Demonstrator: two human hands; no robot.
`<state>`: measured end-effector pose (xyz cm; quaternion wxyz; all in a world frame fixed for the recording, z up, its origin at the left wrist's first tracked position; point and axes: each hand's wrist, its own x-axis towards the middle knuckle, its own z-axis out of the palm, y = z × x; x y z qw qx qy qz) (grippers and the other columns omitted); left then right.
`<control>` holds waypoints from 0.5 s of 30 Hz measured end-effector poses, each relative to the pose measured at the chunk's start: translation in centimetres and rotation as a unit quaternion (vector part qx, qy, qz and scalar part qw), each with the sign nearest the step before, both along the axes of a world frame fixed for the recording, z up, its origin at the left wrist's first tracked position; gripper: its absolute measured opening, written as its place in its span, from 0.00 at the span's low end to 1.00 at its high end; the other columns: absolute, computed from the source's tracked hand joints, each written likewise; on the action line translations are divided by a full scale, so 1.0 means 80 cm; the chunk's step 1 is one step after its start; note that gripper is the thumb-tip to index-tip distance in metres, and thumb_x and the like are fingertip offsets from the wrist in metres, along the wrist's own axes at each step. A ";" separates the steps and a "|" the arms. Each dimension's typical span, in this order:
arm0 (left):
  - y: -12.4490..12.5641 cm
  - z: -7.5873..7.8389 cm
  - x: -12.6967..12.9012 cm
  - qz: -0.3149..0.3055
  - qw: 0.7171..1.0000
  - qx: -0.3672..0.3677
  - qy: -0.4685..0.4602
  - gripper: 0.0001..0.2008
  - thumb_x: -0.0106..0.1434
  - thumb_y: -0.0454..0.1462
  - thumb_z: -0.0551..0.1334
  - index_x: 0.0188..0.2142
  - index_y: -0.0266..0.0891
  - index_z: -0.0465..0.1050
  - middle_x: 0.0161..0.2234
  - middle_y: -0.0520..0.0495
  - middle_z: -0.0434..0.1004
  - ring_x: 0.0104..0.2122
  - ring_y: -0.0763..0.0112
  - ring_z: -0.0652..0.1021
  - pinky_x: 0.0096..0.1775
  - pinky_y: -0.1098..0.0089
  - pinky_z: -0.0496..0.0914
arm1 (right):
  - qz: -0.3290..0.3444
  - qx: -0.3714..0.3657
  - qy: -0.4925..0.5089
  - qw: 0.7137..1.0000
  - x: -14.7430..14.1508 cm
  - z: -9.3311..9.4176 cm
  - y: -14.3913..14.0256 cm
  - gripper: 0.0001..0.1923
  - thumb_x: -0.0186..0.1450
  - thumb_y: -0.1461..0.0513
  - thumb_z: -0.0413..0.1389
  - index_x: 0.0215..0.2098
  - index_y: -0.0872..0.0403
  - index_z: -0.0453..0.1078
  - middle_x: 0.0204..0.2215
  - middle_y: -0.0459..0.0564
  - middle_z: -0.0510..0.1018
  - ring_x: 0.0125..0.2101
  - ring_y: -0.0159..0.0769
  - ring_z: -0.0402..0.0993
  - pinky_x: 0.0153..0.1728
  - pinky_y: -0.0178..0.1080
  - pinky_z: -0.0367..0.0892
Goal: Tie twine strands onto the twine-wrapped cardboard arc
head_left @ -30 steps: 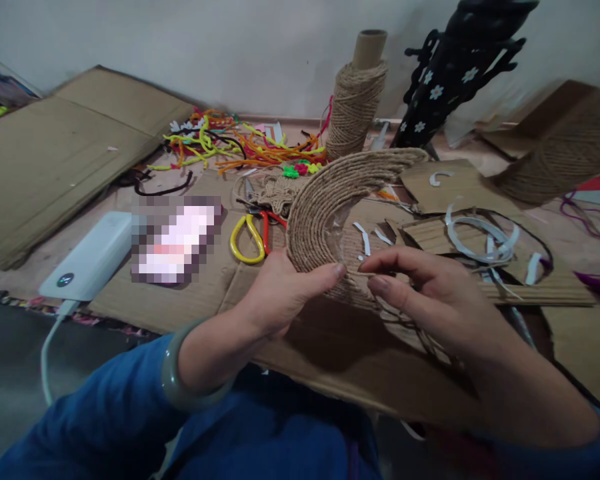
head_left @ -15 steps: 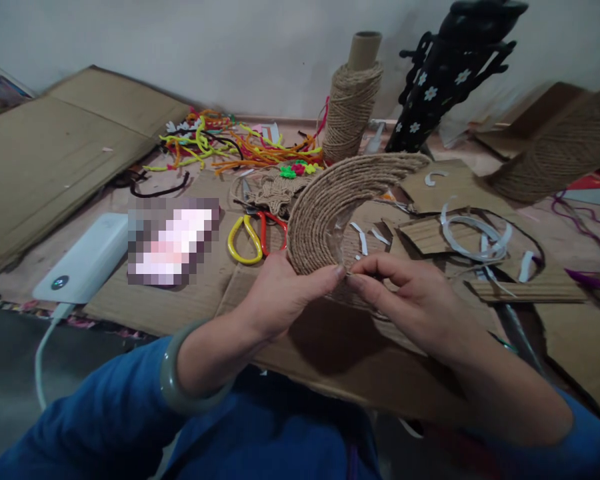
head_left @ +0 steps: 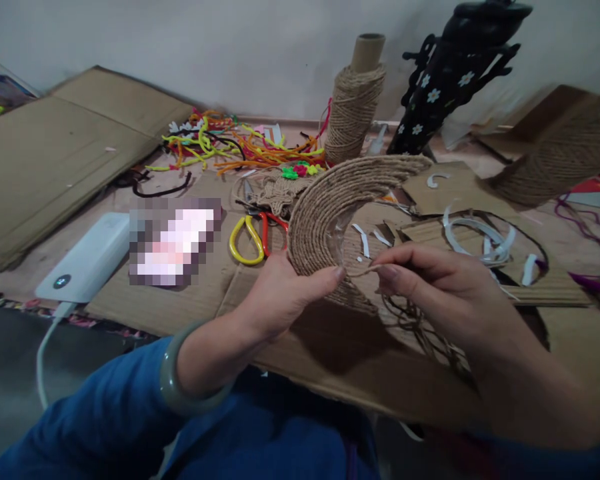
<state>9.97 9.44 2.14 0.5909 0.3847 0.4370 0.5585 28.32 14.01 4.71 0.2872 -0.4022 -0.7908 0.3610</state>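
Rough jute-wrapped crescent [head_left: 325, 213] pinched, coarse twine [head_left: 363, 271] taut.

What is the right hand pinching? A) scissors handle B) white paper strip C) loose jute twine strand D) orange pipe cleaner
C: the right hand pinches a jute twine strand leading to the twine-wrapped crescent gripped by the left hand; the scissors lie untouched.

You have two hands [head_left: 280, 300] in view, one jute crescent [head_left: 325, 207], two jute spools [head_left: 353, 110], one pair of scissors [head_left: 253, 237], one power bank [head_left: 87, 257], one bangle [head_left: 177, 390].
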 end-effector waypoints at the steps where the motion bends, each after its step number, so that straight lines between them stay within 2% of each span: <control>1: 0.000 -0.001 0.000 -0.005 1.000 0.003 0.006 0.13 0.53 0.34 0.67 0.40 0.38 0.77 0.40 0.46 0.81 0.42 0.63 0.78 0.48 0.63 0.70 | -0.010 -0.005 0.011 1.000 -0.004 0.001 -0.002 0.09 0.63 0.57 0.55 0.30 0.52 0.73 0.20 0.43 0.73 0.21 0.30 0.67 0.23 0.33 0.61; 7: -0.001 -0.002 0.003 -0.016 1.000 0.005 0.017 0.11 0.52 0.33 0.67 0.37 0.36 0.76 0.36 0.48 0.80 0.38 0.66 0.77 0.44 0.66 0.70 | -0.019 -0.022 0.031 0.999 -0.019 0.001 -0.006 0.07 0.62 0.59 0.55 0.31 0.52 0.73 0.19 0.42 0.73 0.20 0.28 0.66 0.21 0.32 0.59; 15: -0.001 -0.003 0.005 -0.035 0.999 0.002 0.030 0.09 0.53 0.32 0.67 0.35 0.36 0.77 0.33 0.50 0.77 0.35 0.70 0.75 0.39 0.70 0.68 | -0.053 0.034 0.018 0.998 -0.033 0.001 -0.011 0.03 0.60 0.63 0.57 0.28 0.53 0.70 0.23 0.43 0.75 0.24 0.30 0.69 0.26 0.33 0.64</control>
